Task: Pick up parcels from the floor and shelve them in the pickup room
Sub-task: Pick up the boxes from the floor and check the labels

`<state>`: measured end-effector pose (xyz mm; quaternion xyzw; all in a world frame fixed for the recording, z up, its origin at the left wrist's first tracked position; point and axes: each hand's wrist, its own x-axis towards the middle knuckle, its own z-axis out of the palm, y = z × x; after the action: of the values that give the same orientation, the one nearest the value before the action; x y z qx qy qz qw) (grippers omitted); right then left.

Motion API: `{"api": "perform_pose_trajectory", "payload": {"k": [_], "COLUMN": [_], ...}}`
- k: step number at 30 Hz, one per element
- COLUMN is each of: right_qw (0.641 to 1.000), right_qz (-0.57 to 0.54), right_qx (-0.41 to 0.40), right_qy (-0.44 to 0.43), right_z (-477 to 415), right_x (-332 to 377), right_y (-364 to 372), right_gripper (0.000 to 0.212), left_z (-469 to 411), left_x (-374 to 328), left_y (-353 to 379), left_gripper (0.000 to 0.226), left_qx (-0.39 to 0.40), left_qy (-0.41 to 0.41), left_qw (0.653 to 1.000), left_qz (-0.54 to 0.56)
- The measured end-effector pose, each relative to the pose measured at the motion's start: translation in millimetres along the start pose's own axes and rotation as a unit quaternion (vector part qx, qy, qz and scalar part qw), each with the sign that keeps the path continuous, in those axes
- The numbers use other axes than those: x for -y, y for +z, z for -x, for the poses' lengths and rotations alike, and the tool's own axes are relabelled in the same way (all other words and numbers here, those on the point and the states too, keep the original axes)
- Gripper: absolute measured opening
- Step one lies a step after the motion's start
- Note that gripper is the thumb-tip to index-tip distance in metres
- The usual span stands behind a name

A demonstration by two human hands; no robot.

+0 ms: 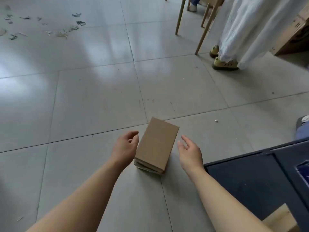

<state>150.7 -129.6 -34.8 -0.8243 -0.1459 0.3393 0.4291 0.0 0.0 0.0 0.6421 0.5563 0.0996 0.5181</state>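
A small brown cardboard parcel point(156, 144) lies on the grey tiled floor, its long side pointing away from me. My left hand point(124, 146) is at the parcel's left side, fingers curled and apart, at or just off its edge. My right hand point(189, 151) hovers open a little to the right of the parcel, not touching it. Both bare forearms reach in from the bottom of the view.
A dark blue crate point(260, 180) sits at lower right with a cardboard box point(282, 220) inside. A person in a long white skirt point(247, 27) and green shoes point(224, 64) stands at upper right beside wooden chair legs point(179, 17). Paper scraps point(65, 32) litter the far left floor.
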Motion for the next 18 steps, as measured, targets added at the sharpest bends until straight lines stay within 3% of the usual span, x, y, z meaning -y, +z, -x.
{"api": "perform_pose_trajectory", "payload": {"k": [7, 18], "right_qw": [0.999, 0.997], "right_qz": [0.026, 0.053], "right_qx": [0.02, 0.036], "right_qy": [-0.005, -0.038], "right_z": [-29.6, -51.0], "right_x": [-43.8, -68.7], "right_y": [42.3, 69.3], "right_gripper": [0.049, 0.058], "left_z": [-50.0, -90.4], "left_x": [54.0, 78.1], "left_y": [34.4, 63.0], "left_gripper": [0.034, 0.05], "left_qx": [0.053, 0.101], "left_qy": [0.025, 0.055], "left_qw": [0.997, 0.99], "left_qz": [-0.04, -0.084]}}
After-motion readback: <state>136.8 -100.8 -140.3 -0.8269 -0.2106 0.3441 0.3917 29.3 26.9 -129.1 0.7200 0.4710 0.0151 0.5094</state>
